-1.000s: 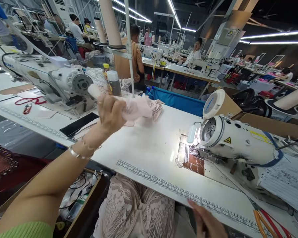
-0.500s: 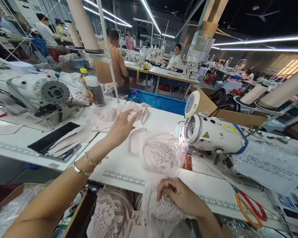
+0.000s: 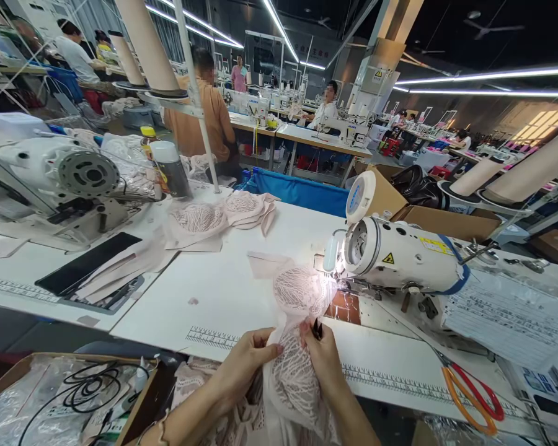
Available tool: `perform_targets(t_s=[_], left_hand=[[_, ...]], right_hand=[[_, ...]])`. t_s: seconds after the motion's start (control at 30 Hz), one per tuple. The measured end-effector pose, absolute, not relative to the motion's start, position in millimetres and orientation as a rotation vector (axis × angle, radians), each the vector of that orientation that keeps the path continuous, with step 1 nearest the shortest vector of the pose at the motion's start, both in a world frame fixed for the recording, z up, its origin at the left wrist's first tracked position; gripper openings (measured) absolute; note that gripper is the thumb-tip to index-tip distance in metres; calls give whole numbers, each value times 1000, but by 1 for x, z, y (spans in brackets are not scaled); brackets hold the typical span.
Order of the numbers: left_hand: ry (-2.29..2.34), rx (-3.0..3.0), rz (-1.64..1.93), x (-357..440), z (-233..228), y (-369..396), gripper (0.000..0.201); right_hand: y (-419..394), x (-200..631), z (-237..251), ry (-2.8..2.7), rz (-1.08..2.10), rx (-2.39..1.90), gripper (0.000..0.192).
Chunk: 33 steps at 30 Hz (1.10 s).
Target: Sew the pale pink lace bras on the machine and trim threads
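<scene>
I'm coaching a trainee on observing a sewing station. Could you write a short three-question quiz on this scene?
1. True or false: the left hand and the right hand both touch the lace piece.

2. Multiple choice: which of these lies on the table to the right of both hands?
A) the yellow-capped bottle
B) the scissors
C) the black mat

3. Fill in the blank: along the table's front edge runs a printed ____.

Key:
1. True.
2. B.
3. Ruler scale.
</scene>
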<state>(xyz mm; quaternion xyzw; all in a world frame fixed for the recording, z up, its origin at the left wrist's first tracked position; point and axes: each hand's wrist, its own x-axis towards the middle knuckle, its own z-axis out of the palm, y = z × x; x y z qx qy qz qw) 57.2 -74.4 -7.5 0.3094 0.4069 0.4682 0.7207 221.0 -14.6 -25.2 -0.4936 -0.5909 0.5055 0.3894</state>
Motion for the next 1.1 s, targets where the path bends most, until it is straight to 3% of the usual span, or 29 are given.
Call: perform_targets(t_s=[0.13,0.37,0.57,0.8,0.87,1.0,1.1], left_hand=[[830,616,1128,57,-2,-72,42],[1129,1060,833,53,-8,-55,63],[1195,1436,566,47,-17,-44,61],[1284,1531,491,50,-12,-49,58],[1404,1460,570,57,-14,-52,59],[1573,1209,866,77,-21,-63,63],[1517,1116,995,90,-23,-73,65]], right_hand=[[-18,214,-28,-1304,1073,-1412,55],[-13,218,-31,-1505,1209,-1398,56],[0,237,-14,-1918,1525,-1136,56],[18,242,-4,-2210,1649,-934,53],[16,237,-6,-2218,1540,-1016,47],[0,222,-17,-2173,877,-1342,25],[-10,214,-27,-2191,559,-1389,22]])
